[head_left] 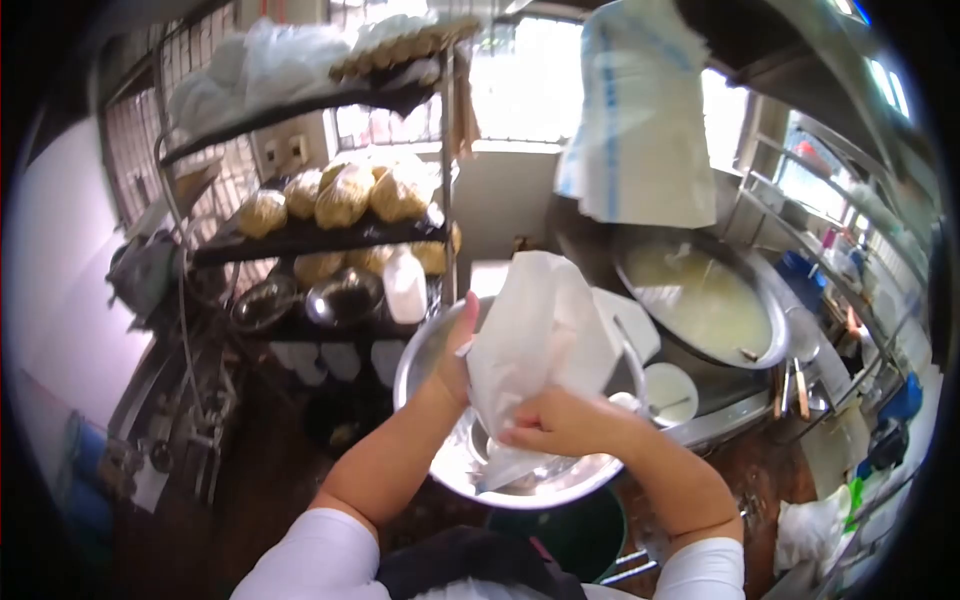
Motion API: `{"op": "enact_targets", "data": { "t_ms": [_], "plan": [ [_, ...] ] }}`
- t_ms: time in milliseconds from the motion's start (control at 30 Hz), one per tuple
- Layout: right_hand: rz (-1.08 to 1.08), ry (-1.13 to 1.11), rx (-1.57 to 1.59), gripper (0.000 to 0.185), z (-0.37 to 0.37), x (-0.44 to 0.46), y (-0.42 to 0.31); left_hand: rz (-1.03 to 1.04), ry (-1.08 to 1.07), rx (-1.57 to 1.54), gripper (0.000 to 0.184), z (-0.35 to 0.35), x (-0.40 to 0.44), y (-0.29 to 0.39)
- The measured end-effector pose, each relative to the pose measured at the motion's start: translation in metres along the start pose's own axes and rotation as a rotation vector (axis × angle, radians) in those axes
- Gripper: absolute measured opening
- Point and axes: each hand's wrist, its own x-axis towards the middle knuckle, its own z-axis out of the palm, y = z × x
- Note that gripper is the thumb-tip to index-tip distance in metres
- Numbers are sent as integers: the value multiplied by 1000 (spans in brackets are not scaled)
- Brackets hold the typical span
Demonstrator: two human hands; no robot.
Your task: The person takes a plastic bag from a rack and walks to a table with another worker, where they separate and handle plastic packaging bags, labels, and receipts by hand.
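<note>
A white translucent bag (pixel 535 330), wide at the top and narrowing to a limp lower end, is held up over a large metal bowl (pixel 408 385). My left hand (pixel 457 370) grips the bag's left side, thumb up, its other fingers mostly hidden behind the material. Lower down, my right hand (pixel 562 422) is closed around the bag's right side with the fingers curled in. Beneath the bag, the bowl's shiny inside shows in part; whatever is within the bag cannot be made out.
To the right stands a wide pan (pixel 700 300) of pale liquid, with a small white container (pixel 670 393) nearer me. A rack (pixel 320 240) on the left bears bagged yellowish food (pixel 345 195) and a white jug (pixel 405 285). A white cloth (pixel 645 120) hangs ahead.
</note>
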Motion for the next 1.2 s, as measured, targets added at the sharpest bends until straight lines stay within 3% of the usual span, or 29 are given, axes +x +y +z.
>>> {"op": "enact_targets", "data": {
  "t_ms": [67, 133, 200, 233, 300, 333, 433, 467, 500, 533, 667, 833, 867, 967, 1067, 1167, 1200],
  "plan": [
    [33, -76, -2, 43, -4, -1, -9, 39, 130, 24, 106, 7, -33, 7],
    [56, -236, 56, 47, -7, 21, -36, 70, 85, -99, 108, -25, -87, 29],
    [-32, -242, 72, 41, 3, 39, -46, 143, 36, -91, 109, -47, -136, 45],
    [-48, -273, 89, 40, 6, 50, -56, 205, -185, -183, 113, -55, -160, 52],
    [-104, -374, 124, 37, 18, 79, -78, 330, 31, -172, 112, -60, -217, 70],
    [-160, -403, 162, 34, 24, 97, -88, 490, 134, -121, 107, -48, -237, 82],
    [-321, -543, 108, 33, 49, 154, -129, 538, 256, 15, 101, -54, -318, 102],
    [-366, -560, 74, 34, 57, 171, -147, 513, 60, 46, 101, -79, -349, 109],
    [-400, -602, 49, 34, 67, 191, -165, 499, 8, -185, 101, -74, -374, 116],
    [-434, -642, 28, 35, 78, 211, -181, 528, -13, -189, 101, -85, -402, 121],
    [-612, -778, -174, 35, 129, 295, -253, 412, 331, -61, 82, -120, -540, 150],
    [-776, -854, -287, 33, 190, 388, -334, 182, 827, 162, 71, -75, -655, 237],
    [-785, -883, -307, 33, 198, 407, -350, 168, 690, 35, 66, -82, -679, 250],
    [-839, -960, -314, 34, 221, 458, -388, -50, 843, 467, 61, -45, -691, 303],
    [-904, -1002, -348, 37, 244, 510, -417, 29, 853, 768, 51, -62, -721, 323],
    [-978, -1019, -372, 39, 272, 560, -438, -171, 1058, 1059, 42, -45, -743, 342],
    [-1011, -1022, -362, 39, 278, 578, -447, -121, 1153, 1151, 41, -47, -748, 339]
  ]
}}
